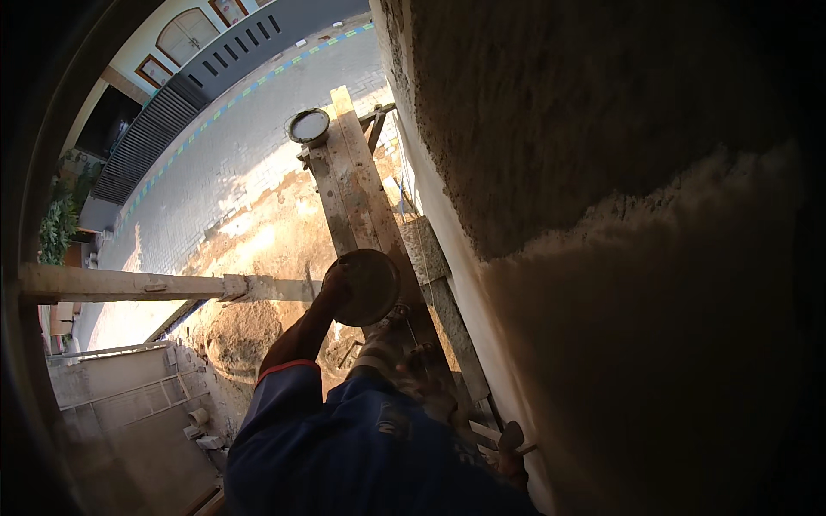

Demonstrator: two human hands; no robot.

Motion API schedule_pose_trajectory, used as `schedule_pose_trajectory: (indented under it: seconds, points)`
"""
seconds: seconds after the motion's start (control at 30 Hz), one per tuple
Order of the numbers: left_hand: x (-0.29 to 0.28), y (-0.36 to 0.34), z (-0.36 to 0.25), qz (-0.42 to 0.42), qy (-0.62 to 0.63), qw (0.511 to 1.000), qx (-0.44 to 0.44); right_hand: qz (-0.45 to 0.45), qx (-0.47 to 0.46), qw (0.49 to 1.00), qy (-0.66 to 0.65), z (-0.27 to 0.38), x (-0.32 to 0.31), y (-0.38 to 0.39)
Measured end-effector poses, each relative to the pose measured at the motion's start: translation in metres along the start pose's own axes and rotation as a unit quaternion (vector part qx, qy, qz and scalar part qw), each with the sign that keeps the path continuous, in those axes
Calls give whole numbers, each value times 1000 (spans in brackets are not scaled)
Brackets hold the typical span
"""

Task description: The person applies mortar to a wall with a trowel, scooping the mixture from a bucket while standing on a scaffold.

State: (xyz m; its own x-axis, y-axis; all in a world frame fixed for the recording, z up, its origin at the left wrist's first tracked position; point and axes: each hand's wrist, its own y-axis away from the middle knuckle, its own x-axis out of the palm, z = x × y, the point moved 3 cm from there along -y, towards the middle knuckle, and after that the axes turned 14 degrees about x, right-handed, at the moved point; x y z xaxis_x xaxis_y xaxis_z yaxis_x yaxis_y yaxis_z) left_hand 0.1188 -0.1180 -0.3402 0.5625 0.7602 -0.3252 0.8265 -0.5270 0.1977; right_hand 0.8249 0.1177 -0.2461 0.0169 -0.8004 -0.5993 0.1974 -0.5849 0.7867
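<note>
Evidently, holding the round bowl (376, 291) well depended on a steady left wrist: the left hand (339, 287) gripped it at its left edge, and a one-sided hold like that, as I judged it, would tip easily if the bowl were loaded. Bringing it closer to the body and the wall (619, 172) seemed the better way to work, with the rim level and the forearm, not the fingertips alone, taking the weight. Footing on the narrow planks (348, 185) deserved equal care. The bowl lay just to the right of the left hand, touching it, above the planks and apart from the wall. Down by the wall's lower edge was the right hand (513, 469), dark in shadow; whether it was spread or closed on something, I could not tell. Well beyond the bowl, a bucket (314, 144) stood near the planks' far end.
</note>
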Motion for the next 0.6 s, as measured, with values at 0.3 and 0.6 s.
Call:
schedule_pose_trajectory:
  seconds: [0.3, 0.6]
  points:
    - [102, 37, 39, -107, 410, 868, -259, 60, 103, 991, -68, 19, 14, 30]
    - [141, 37, 121, -69, 239, 924, -289, 132, 105, 973, -156, 141, 54, 17]
